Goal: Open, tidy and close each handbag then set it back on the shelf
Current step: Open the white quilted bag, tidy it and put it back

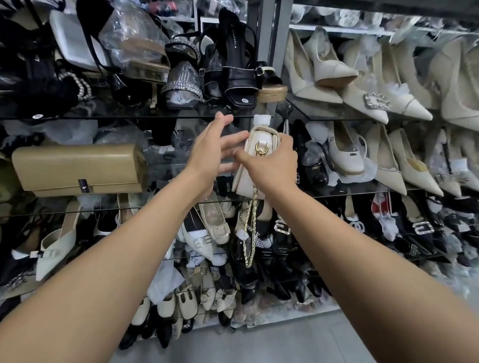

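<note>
The right hand (266,166) is curled round the cream handbag (261,136) at mid-frame, holding it end-up in front of the shelves. This probably turns its clasp toward the left hand (209,153), which sits at its 9 o'clock, fingers spread, gripping nothing. White stuffing paper (262,119) pokes out at 12 o'clock, and the chain strap (250,236) dangles at 6. A tan clutch (78,170) lies on the glass shelf (102,203) further toward 9.

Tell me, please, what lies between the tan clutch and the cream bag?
In the head view, the open left hand lies between the clutch and the bag, which the right hand grips.
</note>
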